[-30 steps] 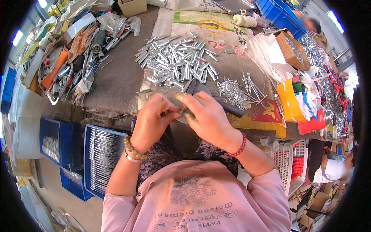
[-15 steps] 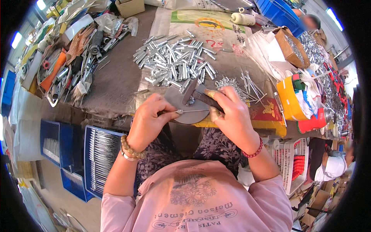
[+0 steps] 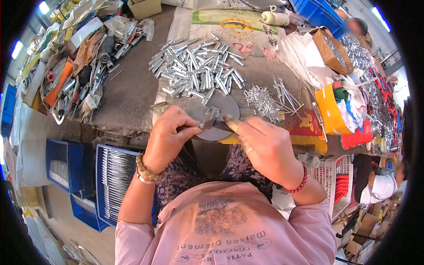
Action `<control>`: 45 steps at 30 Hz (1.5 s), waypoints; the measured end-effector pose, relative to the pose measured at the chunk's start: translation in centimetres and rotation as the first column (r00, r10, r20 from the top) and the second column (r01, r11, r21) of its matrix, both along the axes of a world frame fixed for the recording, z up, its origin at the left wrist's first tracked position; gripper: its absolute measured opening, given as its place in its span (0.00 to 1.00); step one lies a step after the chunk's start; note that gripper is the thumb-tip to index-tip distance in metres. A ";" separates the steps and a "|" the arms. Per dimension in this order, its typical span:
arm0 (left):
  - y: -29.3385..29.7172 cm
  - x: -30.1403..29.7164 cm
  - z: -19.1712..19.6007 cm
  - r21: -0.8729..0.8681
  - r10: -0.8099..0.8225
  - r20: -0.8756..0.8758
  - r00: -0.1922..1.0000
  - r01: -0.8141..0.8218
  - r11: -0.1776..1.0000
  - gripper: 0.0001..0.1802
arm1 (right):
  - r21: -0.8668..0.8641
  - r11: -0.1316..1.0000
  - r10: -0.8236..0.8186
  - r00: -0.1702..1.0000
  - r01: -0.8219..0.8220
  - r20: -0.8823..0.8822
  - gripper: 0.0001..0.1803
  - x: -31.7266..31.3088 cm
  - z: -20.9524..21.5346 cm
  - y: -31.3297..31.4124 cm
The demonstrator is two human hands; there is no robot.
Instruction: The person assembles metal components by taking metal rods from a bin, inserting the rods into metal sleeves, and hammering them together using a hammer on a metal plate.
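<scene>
Right grip (image 3: 268, 141) on hammer handle (image 3: 222, 125)

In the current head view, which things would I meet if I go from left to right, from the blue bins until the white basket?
Smaller blue bin → large blue bin of metal rods → left hand → round grey plate → right hand → white basket.

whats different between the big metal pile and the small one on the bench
The big pile spreads wide; the small pile covers much less area. The big pile's pieces are visibly larger than the small pile's. The big pile lies farther left than the small pile. Both are loose, jumbled silvery pieces.
</scene>
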State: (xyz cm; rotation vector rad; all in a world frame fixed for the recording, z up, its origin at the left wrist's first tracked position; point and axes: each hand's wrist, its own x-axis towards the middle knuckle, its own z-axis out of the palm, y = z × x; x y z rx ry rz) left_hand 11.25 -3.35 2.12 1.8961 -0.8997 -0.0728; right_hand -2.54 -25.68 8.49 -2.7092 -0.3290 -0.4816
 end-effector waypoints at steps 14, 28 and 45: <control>0.0 -0.2 0.1 0.028 0.023 -0.071 0.997 -0.021 0.999 0.09 | 0.416 0.905 -0.082 0.996 0.094 -0.047 0.23 3.4 -3.2 -2.5; 0.3 0.4 0.1 0.026 -0.029 -0.231 0.972 0.036 0.999 0.10 | -0.054 0.993 -0.094 0.989 0.101 0.112 0.13 2.4 -3.4 -0.2; -0.8 -6.8 -1.7 -0.129 0.204 -0.572 0.794 -0.332 0.934 0.27 | 0.732 0.504 0.299 0.703 0.458 -0.646 0.11 -0.4 -4.3 3.1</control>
